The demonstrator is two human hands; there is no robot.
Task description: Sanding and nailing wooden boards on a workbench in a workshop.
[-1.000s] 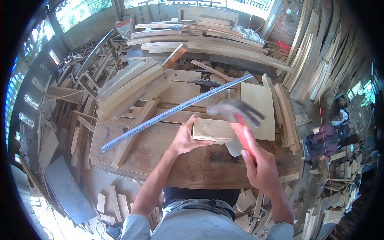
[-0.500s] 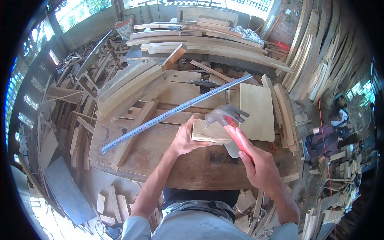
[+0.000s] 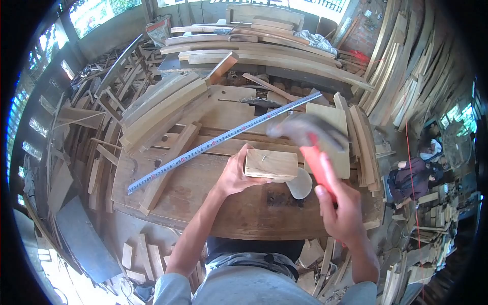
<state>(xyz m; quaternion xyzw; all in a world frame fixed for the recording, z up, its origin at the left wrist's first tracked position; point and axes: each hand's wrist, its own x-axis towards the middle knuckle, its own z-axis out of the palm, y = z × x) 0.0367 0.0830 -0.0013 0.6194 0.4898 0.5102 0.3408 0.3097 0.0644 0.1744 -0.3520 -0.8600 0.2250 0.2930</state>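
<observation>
My left hand (image 3: 237, 173) is closed around the left end of a wooden block (image 3: 277, 163), thumb along its side and fingers beneath. A small nail (image 3: 264, 158) stands out of the block's top face. In my right hand (image 3: 344, 211) is a claw hammer (image 3: 320, 161) with a red handle, gripped low. Its grey head, smeared by motion, is raised above and to the right of the block. Beside the block's right end, a pale rounded flat piece (image 3: 301, 184) shows on the wooden workbench (image 3: 229, 218).
A long metal ruler (image 3: 223, 137) slants across the bench, resting on a wood strip (image 3: 173, 168). A circular saw blade (image 3: 260, 102) rises beyond it. A pale board (image 3: 328, 122) lies at right. Planks (image 3: 168, 109) are stacked at left. Another person (image 3: 414, 178) is at far right.
My right hand has lifted the hammer up and to the right, off the nail. The nail and the pale rounded piece now show more fully. My left hand keeps its hold on the block.
</observation>
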